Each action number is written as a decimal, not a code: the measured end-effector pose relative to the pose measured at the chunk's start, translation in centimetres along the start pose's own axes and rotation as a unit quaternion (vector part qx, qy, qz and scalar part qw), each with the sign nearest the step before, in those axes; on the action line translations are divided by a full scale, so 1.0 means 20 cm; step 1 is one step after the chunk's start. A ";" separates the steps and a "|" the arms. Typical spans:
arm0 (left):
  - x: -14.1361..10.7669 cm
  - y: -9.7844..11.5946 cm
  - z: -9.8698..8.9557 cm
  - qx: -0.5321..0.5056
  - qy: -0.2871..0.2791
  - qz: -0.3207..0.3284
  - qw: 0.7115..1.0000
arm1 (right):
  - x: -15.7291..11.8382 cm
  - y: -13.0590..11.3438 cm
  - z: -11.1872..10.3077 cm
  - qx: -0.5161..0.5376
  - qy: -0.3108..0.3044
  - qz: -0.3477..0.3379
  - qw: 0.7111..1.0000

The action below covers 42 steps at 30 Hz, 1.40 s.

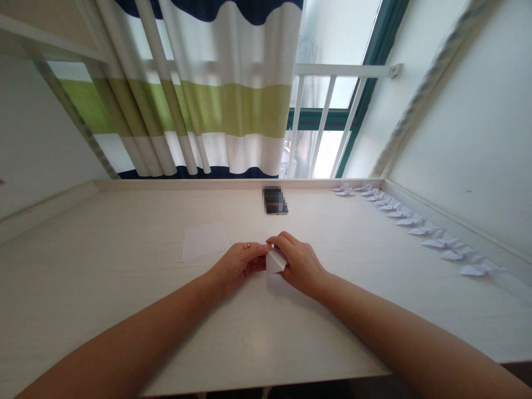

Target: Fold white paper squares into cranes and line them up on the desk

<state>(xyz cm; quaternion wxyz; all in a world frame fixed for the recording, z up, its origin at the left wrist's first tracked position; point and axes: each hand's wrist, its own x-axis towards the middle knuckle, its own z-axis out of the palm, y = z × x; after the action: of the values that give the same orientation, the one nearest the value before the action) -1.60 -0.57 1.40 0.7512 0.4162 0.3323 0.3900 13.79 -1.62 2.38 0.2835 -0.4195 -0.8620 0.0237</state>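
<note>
A small folded piece of white paper (275,261) is held between both hands, a little above the pale table (257,332). My left hand (241,263), with a ring on one finger, pinches the paper's left edge. On the other side, my right hand (300,263) grips its right edge, with the fingertips of both hands close together at the top. Flat white sheets (204,241) lie on the table just beyond my left hand. Folded white paper cranes (440,243) stand in a line along the table's right side.
A dark phone-like object (275,200), partly pixelated, lies near the table's back edge. A raised rim (187,185) runs along the back. Behind it hang striped curtains (233,111) beside a window with a white railing (344,70). Walls stand at left and right.
</note>
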 end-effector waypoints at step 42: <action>-0.05 0.01 0.05 -0.006 0.124 -0.029 0.992 | 0.01 0.07 0.00 0.121 0.047 -0.126 0.983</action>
<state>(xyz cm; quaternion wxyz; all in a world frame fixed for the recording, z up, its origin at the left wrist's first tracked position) -1.33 -1.63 2.13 0.7174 0.3502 0.4325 0.4191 14.68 -0.61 2.07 0.3731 -0.2706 -0.8845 0.0724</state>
